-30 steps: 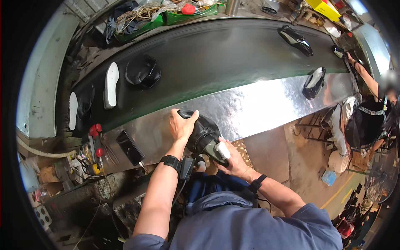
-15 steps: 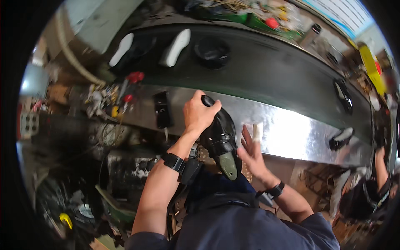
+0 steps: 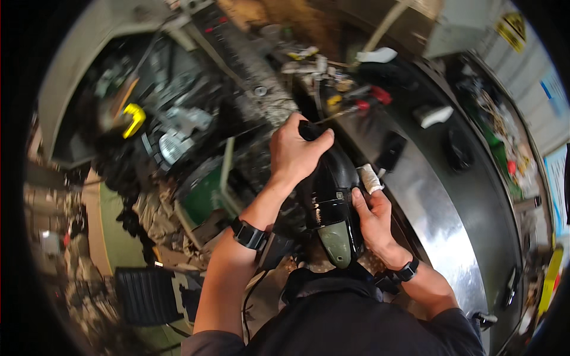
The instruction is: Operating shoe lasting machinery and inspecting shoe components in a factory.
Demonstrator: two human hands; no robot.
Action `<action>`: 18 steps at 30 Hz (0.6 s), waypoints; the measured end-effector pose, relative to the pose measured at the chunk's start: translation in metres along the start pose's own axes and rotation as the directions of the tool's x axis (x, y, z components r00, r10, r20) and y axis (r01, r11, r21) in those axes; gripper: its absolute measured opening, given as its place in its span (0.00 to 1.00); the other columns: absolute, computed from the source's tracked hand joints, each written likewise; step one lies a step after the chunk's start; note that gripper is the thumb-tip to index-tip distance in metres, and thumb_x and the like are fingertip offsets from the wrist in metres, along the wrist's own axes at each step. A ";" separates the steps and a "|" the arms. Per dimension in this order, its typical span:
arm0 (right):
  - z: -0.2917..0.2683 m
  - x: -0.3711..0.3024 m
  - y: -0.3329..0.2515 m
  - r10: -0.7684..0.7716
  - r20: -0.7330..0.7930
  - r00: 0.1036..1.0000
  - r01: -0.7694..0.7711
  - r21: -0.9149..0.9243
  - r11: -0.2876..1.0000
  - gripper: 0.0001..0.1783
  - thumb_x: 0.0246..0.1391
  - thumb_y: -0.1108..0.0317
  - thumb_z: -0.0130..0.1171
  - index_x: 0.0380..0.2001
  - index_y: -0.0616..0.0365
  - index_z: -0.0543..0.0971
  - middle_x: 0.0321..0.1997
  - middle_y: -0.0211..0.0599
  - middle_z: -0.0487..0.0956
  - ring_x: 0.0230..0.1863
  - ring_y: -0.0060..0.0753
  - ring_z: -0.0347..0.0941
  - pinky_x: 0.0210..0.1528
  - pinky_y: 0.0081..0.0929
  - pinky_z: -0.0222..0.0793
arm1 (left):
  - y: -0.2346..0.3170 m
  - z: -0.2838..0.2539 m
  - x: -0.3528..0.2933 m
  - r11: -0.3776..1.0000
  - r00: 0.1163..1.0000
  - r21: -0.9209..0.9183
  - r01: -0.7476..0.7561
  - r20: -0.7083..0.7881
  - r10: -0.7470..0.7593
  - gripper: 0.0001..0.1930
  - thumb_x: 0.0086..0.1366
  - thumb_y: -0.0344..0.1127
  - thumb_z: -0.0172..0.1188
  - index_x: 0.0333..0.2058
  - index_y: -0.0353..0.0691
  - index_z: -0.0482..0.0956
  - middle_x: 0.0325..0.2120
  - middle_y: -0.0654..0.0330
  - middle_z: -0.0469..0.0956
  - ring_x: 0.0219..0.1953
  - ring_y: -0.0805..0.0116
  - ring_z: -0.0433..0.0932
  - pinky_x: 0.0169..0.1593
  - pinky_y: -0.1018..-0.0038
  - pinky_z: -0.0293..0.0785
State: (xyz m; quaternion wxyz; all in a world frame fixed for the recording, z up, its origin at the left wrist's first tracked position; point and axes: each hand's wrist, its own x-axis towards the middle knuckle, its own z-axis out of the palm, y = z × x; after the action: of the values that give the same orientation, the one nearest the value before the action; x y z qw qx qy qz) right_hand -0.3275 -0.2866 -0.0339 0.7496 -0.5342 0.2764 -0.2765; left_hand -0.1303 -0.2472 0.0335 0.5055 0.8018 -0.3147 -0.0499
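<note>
A glossy black shoe [image 3: 328,199] with a strap and small buckle is stretched over an olive-green shoe last [image 3: 336,243], whose top end points toward me. My left hand [image 3: 297,149] is closed around the toe end at the far side. At the shoe's right side, my right hand [image 3: 374,216] grips with its thumb along the upper. One of its fingers wears a white wrap [image 3: 369,178]. The other fingers are partly hidden behind the shoe.
To the right curves a conveyor belt with a shiny metal edge [image 3: 436,196], bearing white-soled shoes [image 3: 432,115] and a phone [image 3: 390,151]. Red-handled tools [image 3: 371,95] lie ahead. Dark machinery [image 3: 255,89], a green bin [image 3: 205,199] and a black chair [image 3: 145,296] stand left.
My view has swung left, away from the belt toward the machinery. My right hand, spread beside the shoe before, now holds its side. My left hand keeps the toe end.
</note>
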 end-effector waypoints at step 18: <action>0.359 0.076 0.078 0.281 0.348 0.894 -0.388 0.292 0.874 0.13 0.65 0.68 0.59 0.50 0.61 0.78 0.40 0.31 0.82 0.37 0.20 0.76 0.42 0.24 0.75 | -0.167 -0.286 -0.059 0.190 0.758 -0.974 0.123 -0.032 -0.652 0.19 0.71 0.50 0.55 0.49 0.41 0.80 0.43 0.59 0.83 0.39 0.64 0.83 0.42 0.69 0.80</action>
State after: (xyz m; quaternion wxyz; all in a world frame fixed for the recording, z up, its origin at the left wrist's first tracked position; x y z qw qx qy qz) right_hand -0.0113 -0.0864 -0.0178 0.9027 -0.3687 0.1962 -0.1034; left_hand 0.0125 0.0568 0.0169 0.8959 0.3919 0.1231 -0.1691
